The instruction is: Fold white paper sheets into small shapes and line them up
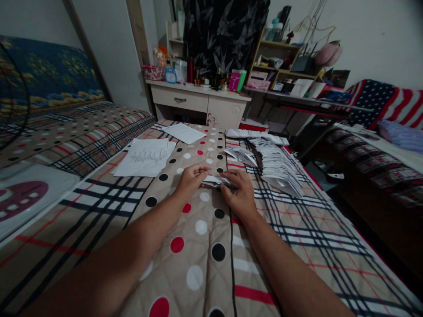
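Between my two hands is a small folded white paper (215, 179), held low over the bedspread (201, 226). My left hand (192, 179) pinches its left end, fingers bent around the edge. On the opposite end, my right hand (240, 189) grips the paper with the thumb below and fingers above. Just beyond my right hand lies a loose folded paper (242, 155). A fanned row of folded papers (279, 165) spreads to its right. Off to the left are printed sheets (145, 157) in a flat stack.
Another white sheet (184, 132) lies farther back, and a long white bundle (256, 135) sits at the bed's far right. A white board with a purple print (23, 198) is at the left edge. Beyond the bed stand a dresser (180, 99) and a desk (297, 99) with shelves.
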`<state>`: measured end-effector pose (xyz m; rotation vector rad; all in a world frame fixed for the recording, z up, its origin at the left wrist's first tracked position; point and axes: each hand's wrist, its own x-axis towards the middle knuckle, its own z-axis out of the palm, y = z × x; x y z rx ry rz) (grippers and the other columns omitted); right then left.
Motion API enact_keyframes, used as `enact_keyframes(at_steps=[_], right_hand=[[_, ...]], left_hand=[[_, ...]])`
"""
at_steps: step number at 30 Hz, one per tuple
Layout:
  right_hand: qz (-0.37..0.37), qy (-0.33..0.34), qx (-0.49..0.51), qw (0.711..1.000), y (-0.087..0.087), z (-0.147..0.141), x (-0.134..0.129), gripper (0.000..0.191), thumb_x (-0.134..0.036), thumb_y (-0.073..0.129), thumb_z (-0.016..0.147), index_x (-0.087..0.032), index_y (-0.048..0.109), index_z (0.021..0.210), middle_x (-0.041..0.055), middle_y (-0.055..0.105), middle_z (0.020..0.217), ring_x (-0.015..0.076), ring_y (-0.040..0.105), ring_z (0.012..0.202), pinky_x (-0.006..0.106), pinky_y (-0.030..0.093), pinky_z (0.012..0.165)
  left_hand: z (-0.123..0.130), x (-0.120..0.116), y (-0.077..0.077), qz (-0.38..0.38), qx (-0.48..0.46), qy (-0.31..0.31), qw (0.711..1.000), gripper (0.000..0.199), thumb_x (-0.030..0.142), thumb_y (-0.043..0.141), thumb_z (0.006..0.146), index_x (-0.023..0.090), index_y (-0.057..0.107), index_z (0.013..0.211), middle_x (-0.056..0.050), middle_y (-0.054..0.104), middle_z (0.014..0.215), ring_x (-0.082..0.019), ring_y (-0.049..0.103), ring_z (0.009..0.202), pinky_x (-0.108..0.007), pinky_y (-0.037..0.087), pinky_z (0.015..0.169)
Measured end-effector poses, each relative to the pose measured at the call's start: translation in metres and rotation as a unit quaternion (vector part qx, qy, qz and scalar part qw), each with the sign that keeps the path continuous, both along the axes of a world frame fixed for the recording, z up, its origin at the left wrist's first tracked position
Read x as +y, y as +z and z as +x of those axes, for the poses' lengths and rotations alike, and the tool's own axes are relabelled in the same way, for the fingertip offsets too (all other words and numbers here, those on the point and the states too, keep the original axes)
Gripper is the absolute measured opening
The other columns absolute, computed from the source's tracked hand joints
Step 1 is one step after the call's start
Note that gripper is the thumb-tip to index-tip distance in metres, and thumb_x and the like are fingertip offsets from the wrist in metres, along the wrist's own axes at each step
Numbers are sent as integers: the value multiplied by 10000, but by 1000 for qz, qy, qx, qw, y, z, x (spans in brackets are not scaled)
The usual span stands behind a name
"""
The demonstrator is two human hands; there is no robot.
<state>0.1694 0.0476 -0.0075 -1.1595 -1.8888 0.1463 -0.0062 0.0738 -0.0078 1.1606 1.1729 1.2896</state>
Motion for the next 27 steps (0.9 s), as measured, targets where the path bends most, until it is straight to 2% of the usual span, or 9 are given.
enact_keyframes(at_steps=[4, 7, 9, 12, 14, 19, 22, 27], right_hand=[[-13, -49, -46, 998, 1, 1, 2, 193, -184, 629, 823, -227, 779, 937, 61, 679, 981, 220, 561, 961, 353, 433, 857], [-3, -107, -104, 989, 3, 3, 0, 182, -234, 612, 865, -239, 787, 915, 62, 659, 930, 220, 552, 919, 330, 410, 765], [-24, -128, -122, 984, 5, 5, -1, 181, -244, 599, 876, -241, 779, 901, 43, 653, 894, 194, 571, 856, 303, 384, 683], [-48, -155, -126, 979, 10, 11, 4, 174, -262, 583, 887, -237, 754, 897, 15, 664, 914, 155, 602, 796, 280, 347, 616], [-39, -193, -153, 968, 16, 17, 15, 184, -289, 568, 898, -238, 744, 910, 16, 670, 953, 158, 616, 804, 280, 328, 603], [-52, -279, -282, 917, 38, 31, 55, 228, -292, 505, 928, -227, 722, 958, 51, 677, 1012, 177, 631, 776, 284, 280, 570], [-61, -289, -325, 898, 45, 36, 73, 243, -248, 468, 938, -208, 703, 987, 78, 664, 1055, 195, 644, 829, 274, 319, 592], [-91, -307, -350, 880, 44, 41, 86, 297, -245, 414, 966, -192, 679, 1089, 118, 630, 1130, 212, 656, 871, 282, 404, 654]], left_hand=[[0, -1, -2, 17, 30, -24, 999, 357, 435, 651, 780, 114, 694, 929, -70, 699, 825, -130, 601, 614, -198, 396, 452], [-2, -1, -6, 46, 37, -44, 997, 555, 625, 532, 851, 113, 701, 983, -90, 699, 870, -141, 616, 644, -226, 446, 515], [-3, 0, -10, 63, 19, -42, 997, 636, 677, 446, 882, 114, 688, 1055, -105, 703, 912, -142, 627, 663, -234, 460, 548], [-3, 4, -16, 63, -5, -35, 997, 683, 703, 410, 885, 107, 672, 1093, -114, 705, 896, -137, 624, 648, -232, 452, 546], [-3, 6, -18, 62, -6, -37, 997, 693, 711, 408, 880, 98, 673, 1067, -120, 703, 883, -130, 609, 623, -232, 447, 533], [-1, 6, -17, 64, 1, -42, 997, 688, 699, 391, 890, 90, 672, 1043, -124, 693, 891, -125, 595, 602, -238, 442, 518], [0, 6, -15, 64, 11, -43, 997, 705, 709, 381, 885, 81, 675, 1017, -123, 686, 873, -122, 588, 590, -242, 439, 516], [0, 5, -14, 74, 30, -59, 995, 681, 708, 398, 877, 93, 682, 948, -109, 678, 805, -130, 587, 576, -249, 438, 515]])
